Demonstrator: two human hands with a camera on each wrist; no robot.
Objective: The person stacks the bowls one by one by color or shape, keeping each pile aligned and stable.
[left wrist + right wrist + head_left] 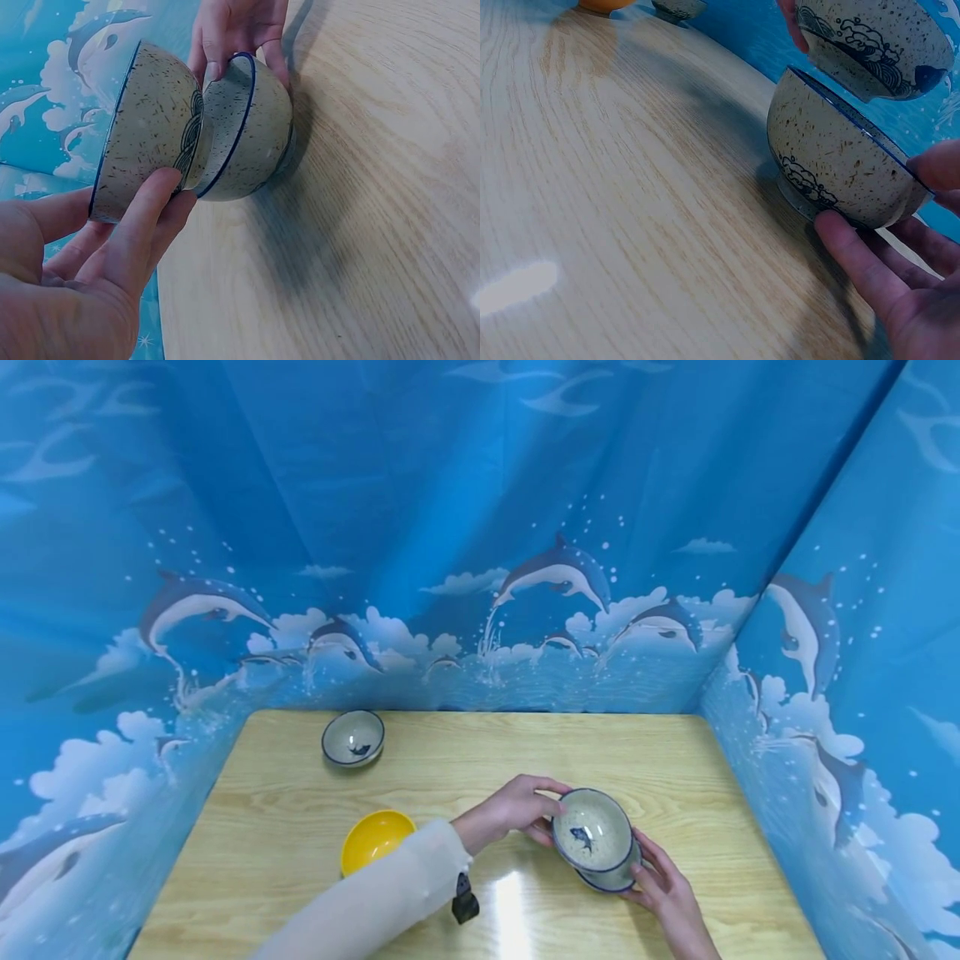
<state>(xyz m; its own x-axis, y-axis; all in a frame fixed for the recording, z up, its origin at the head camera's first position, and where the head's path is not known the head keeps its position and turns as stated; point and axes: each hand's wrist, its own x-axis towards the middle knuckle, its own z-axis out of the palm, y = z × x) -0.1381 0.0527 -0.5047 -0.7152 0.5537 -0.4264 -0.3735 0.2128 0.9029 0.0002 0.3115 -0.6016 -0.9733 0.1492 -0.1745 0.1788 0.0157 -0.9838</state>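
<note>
My left hand (525,808) grips a speckled grey bowl (592,822) with a blue rim and a small blue fish inside, thumb at the rim and fingers along its side. Directly beneath it is a second speckled bowl (832,150), mostly covered in the head view. My right hand (907,292) holds this lower bowl, its thumb at the rim and its fingers by the foot. In the right wrist view the foot of the upper bowl (877,49) hangs just over the lower bowl's mouth. Wave patterns run round the outside of both bowls.
A yellow bowl (377,841) stands left of centre, partly behind my left sleeve (390,885). Another grey bowl with a blue fish (352,738) sits at the back left of the wooden table (457,747). Blue dolphin-print curtains (420,568) border the back and sides.
</note>
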